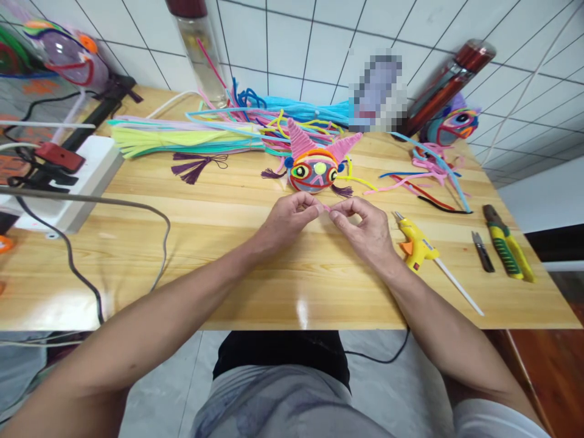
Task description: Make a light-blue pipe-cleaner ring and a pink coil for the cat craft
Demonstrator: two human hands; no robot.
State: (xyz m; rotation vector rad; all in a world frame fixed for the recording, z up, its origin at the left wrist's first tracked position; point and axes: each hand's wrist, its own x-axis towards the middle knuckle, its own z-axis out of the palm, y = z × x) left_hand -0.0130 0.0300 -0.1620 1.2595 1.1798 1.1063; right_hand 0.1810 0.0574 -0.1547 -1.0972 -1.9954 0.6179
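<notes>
Between the fingertips of both hands is a short piece of pink pipe cleaner [326, 208], mostly hidden by the fingers. My left hand [292, 220] pinches its left end, and my right hand [365, 226] pinches the right end. Just beyond them on the table stands a mask-like figure [312, 173] with two pink pointed horns, ringed eyes, a red mouth outline and dark purple tassels at its sides. To the right of my right hand lies a yellow glue gun [416, 243] with a white glue stick in its back.
Bundled pipe cleaners [182, 137] lie along the wall, with loose ones [433, 164] at the right. A purple tassel [196, 165] lies left of the figure. Small snips [482, 250] and green-yellow pliers [505, 243] rest at the right. A power strip [86, 182] with cables occupies the left.
</notes>
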